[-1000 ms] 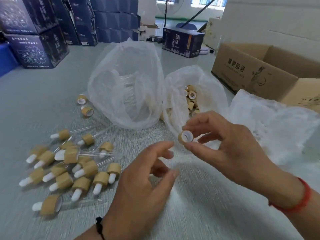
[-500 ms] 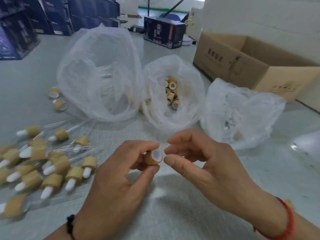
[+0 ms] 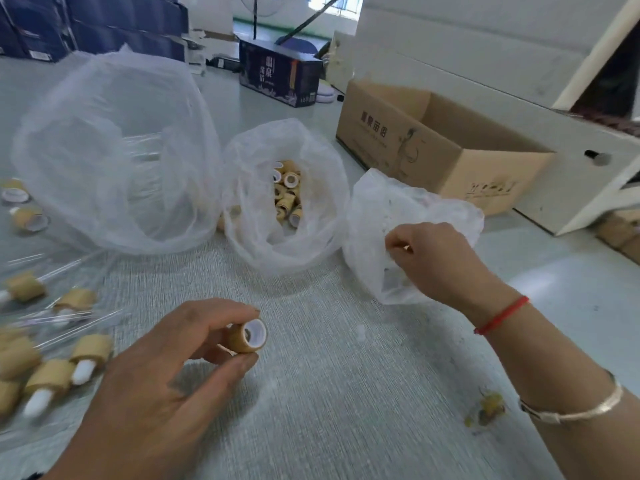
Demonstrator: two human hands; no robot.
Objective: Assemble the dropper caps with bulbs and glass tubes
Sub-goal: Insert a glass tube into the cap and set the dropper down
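Note:
My left hand (image 3: pixel 162 386) pinches a tan dropper cap (image 3: pixel 247 337) with a white inner ring, its opening facing right. My right hand (image 3: pixel 438 259) reaches into the mouth of the right plastic bag (image 3: pixel 388 206), fingertips curled inside; what they hold is hidden. The middle plastic bag (image 3: pixel 263 244) holds several loose tan caps (image 3: pixel 287 195). The large left bag (image 3: pixel 114 150) holds clear glass tubes, faintly seen. Several assembled droppers (image 3: pixel 55 375) with white bulbs lie at the left.
An open brown cardboard box (image 3: pixel 440 147) stands at the back right beside a white board. A dark printed box (image 3: pixel 277 76) and stacked dark cartons sit behind. Two loose caps (image 3: pixel 29 218) lie at far left. Yellowish scraps (image 3: pixel 485 408) lie near my right forearm.
The cap passed from my right hand to my left hand. My right hand then moved right and away, into the right bag. The view shifted right.

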